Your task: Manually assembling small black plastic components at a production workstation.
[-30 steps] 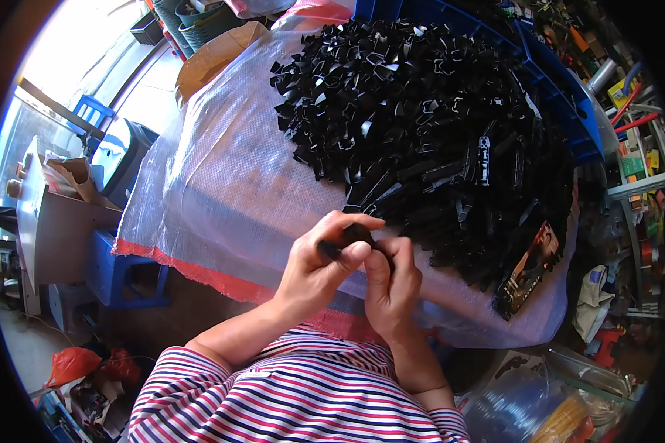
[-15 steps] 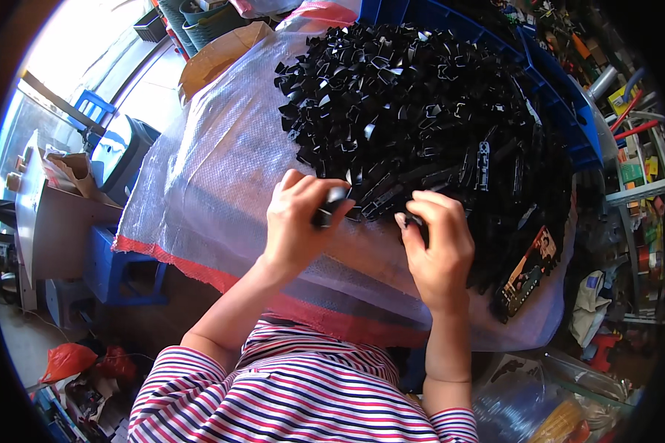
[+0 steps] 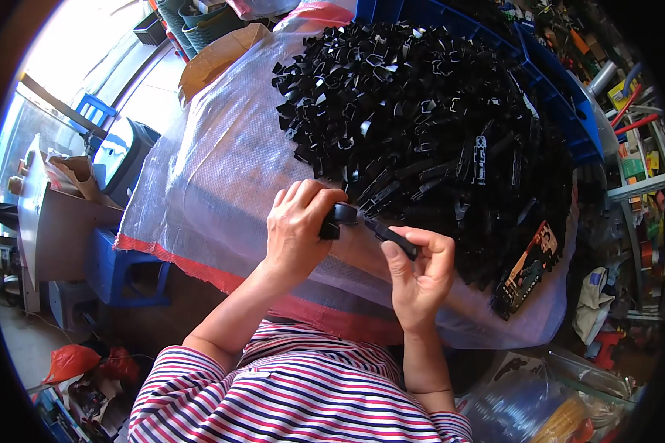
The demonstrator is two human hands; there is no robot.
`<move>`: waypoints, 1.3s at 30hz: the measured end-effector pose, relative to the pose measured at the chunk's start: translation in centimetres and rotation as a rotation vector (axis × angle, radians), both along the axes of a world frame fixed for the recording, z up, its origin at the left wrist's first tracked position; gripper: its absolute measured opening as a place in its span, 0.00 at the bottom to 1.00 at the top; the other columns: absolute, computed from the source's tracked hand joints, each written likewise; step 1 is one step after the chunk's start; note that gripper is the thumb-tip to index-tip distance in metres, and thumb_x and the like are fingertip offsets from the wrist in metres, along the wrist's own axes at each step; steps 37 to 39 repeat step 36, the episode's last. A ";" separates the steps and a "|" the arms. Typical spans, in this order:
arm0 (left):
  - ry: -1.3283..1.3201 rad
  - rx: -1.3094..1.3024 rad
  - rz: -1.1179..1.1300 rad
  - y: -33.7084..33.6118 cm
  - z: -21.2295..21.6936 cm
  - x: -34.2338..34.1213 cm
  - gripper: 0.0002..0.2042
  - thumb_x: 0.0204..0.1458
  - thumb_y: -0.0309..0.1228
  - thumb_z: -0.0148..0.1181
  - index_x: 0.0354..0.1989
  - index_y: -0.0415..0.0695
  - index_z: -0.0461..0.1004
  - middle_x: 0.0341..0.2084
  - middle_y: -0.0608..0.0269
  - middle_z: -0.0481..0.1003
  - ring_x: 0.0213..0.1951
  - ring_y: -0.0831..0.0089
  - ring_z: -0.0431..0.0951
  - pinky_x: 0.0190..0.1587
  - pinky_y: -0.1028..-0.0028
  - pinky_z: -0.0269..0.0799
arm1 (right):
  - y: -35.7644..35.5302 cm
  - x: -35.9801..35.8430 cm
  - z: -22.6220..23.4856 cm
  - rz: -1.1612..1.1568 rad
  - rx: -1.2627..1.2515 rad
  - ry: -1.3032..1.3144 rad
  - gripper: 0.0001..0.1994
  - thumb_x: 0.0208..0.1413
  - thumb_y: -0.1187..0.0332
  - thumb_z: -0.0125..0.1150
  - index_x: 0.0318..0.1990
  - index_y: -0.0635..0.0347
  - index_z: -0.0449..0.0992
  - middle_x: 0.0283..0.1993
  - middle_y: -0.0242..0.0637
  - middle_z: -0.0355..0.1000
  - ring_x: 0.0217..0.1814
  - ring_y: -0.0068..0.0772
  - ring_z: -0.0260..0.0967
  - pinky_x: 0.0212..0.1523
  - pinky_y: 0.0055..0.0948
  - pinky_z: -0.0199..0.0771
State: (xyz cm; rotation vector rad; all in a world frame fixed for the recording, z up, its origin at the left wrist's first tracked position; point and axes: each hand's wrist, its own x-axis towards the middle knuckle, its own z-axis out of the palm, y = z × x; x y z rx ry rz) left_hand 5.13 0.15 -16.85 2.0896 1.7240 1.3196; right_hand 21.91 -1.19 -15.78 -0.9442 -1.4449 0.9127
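Note:
My left hand point(image 3: 295, 229) is closed around a glossy black plastic piece point(image 3: 343, 215) with a rounded end. Between thumb and fingers, my right hand point(image 3: 423, 277) pinches a slim black plastic strip point(image 3: 396, 238). The strip's tip points at the left-hand piece; whether they touch I cannot tell. Just beyond both hands lies a large heap of small black bent plastic pieces point(image 3: 377, 88). Longer black plastic parts point(image 3: 440, 173) make up its near right side. Everything in the heap rests on a translucent white woven sheet point(image 3: 207, 170) with a red border.
A blue plastic crate point(image 3: 561, 96) stands behind the heap's right side. On the sheet at right lies a flat printed card point(image 3: 526, 267). A blue stool point(image 3: 125, 269) and a dark bin point(image 3: 129, 155) are at left; shelving point(image 3: 640, 188) with mixed goods lines the right.
My right hand has come down and turned, and the slim strip now shows, angled toward the left-hand piece. My left hand has shifted slightly, still gripping its piece.

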 end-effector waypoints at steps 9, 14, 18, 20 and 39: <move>-0.228 -0.161 -0.213 -0.8 -0.1 0.0 0.15 0.31 0.19 0.58 0.33 0.42 0.72 0.30 0.59 0.72 0.31 0.64 0.74 0.35 0.72 0.68 | -0.5 0.1 0.2 0.018 -0.033 -0.099 0.13 0.47 0.76 0.63 0.40 0.66 0.67 0.38 0.41 0.71 0.38 0.26 0.70 0.40 0.21 0.70; -1.238 -0.618 -0.410 -0.9 0.4 0.4 0.07 0.49 0.22 0.57 0.36 0.37 0.69 0.27 0.62 0.73 0.27 0.75 0.74 0.32 0.79 0.72 | -0.3 0.2 1.1 0.031 0.139 -0.420 0.12 0.47 0.74 0.62 0.41 0.66 0.72 0.32 0.39 0.71 0.32 0.32 0.70 0.35 0.23 0.68; -1.443 -0.689 -0.488 -0.9 0.3 0.3 0.08 0.48 0.26 0.59 0.35 0.38 0.70 0.26 0.61 0.73 0.25 0.76 0.74 0.29 0.79 0.71 | -0.4 0.3 1.0 0.047 0.123 -0.464 0.11 0.51 0.70 0.60 0.41 0.66 0.72 0.30 0.39 0.71 0.30 0.32 0.69 0.31 0.23 0.67; -1.477 -0.694 -0.436 -0.8 0.2 0.6 0.08 0.49 0.27 0.59 0.35 0.39 0.70 0.27 0.61 0.73 0.25 0.76 0.74 0.28 0.79 0.71 | -0.3 0.4 1.2 0.059 0.125 -0.429 0.11 0.52 0.70 0.59 0.40 0.66 0.71 0.30 0.41 0.71 0.29 0.35 0.70 0.30 0.26 0.68; -0.797 -0.507 -0.283 -1.2 1.3 0.9 0.08 0.49 0.28 0.59 0.36 0.39 0.71 0.30 0.63 0.73 0.29 0.80 0.71 0.31 0.81 0.68 | -0.6 1.3 1.6 0.117 -0.108 -0.414 0.10 0.56 0.66 0.53 0.37 0.66 0.71 0.23 0.43 0.70 0.22 0.38 0.70 0.23 0.28 0.65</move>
